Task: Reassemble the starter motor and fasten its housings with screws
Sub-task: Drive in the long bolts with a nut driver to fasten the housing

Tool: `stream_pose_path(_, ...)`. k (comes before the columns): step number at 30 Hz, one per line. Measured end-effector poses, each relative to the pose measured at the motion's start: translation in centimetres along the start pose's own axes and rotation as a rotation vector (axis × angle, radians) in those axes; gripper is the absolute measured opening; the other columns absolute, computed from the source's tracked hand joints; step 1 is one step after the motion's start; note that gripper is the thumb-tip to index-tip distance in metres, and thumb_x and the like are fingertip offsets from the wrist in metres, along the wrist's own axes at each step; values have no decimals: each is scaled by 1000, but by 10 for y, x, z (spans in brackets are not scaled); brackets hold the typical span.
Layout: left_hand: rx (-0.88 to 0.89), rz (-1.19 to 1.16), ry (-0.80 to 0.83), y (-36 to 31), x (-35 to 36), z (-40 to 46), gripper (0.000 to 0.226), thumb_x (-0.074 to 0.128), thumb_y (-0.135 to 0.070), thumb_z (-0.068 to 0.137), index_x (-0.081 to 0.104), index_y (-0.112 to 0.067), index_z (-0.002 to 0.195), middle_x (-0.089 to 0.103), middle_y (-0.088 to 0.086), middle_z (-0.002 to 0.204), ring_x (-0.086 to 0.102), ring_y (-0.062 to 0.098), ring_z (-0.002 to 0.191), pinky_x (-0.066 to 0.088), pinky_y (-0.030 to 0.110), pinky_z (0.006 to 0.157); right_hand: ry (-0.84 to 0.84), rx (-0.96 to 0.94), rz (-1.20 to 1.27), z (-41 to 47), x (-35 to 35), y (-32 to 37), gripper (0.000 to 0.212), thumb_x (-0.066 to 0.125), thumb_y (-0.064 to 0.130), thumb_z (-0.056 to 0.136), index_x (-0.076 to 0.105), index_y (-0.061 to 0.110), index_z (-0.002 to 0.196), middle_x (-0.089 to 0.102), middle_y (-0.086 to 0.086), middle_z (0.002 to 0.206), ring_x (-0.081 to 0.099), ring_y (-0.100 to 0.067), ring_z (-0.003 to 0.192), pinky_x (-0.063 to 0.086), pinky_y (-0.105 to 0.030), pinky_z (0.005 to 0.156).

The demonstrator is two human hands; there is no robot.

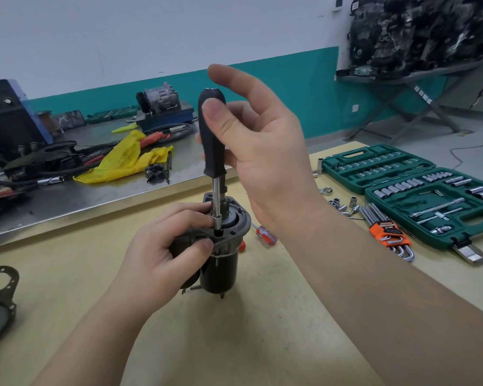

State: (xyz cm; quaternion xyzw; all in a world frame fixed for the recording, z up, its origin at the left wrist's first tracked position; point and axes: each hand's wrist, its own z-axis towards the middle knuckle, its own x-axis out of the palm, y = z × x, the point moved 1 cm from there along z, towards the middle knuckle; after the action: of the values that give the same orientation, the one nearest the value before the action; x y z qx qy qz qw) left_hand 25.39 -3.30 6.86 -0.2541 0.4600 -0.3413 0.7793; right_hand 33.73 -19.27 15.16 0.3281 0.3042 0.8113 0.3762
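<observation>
Tan tabletop underneath. Green socket set case lying open far right, hex key set beside it. Starter motor standing upright mid-table. Left hand gripping its housing flange. Right hand pinching black nut driver by thumb and fingers, index raised, shaft vertical, socket tip at flange. Red screwdriver just behind motor.

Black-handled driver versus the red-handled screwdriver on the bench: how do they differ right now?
The black-handled driver stands upright in the right hand, its socket tip on the starter motor; the red-handled screwdriver lies flat on the bench, untouched. The driver looks longer, with an opaque handle; the screwdriver's is translucent. Both have metal shafts.
</observation>
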Motion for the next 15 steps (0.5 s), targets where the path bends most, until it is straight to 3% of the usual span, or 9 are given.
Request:
stream_pose_path(3, 3, -20, -1, 0, 1, 0, 22, 65, -16, 82, 78, -23, 99, 69, -15, 129, 67, 10, 118, 53, 33, 90, -83, -81, -145, 2, -2, -2, 29, 78, 9, 96, 71, 18, 122, 63, 13, 69, 62, -3, 68, 55, -22, 68)
stream_pose_path(9, 12, -24, -1, 2, 1, 0, 24, 66, -16, 81, 78, -25, 100, 69, -17, 129, 67, 8, 119, 54, 35, 92, -87, 9, -105, 3, -2, -5, 21, 71, 16, 102, 73, 21, 123, 76, 4, 94, 72, -12, 85, 63, -32, 76)
stream_pose_path(13, 24, -38, -3, 2, 0, 1, 25, 63, -34, 79, 77, -27, 98, 69, -16, 129, 66, 11, 121, 54, 36, 92, -15, 32, -108, 3, -3, -2, 30, 65, 7, 104, 67, 15, 133, 79, -12, 106, 78, -17, 82, 67, -39, 78)
stream_pose_path(15, 25, -33, -4, 3, 0, 1, 27, 61, -37, 78, 77, -27, 98, 68, -15, 129, 66, 12, 122, 54, 37, 92, -1, -6, -184, 2, -3, 0, 32, 68, 6, 103, 66, 13, 133, 79, -10, 103, 80, -16, 81, 68, -39, 77)
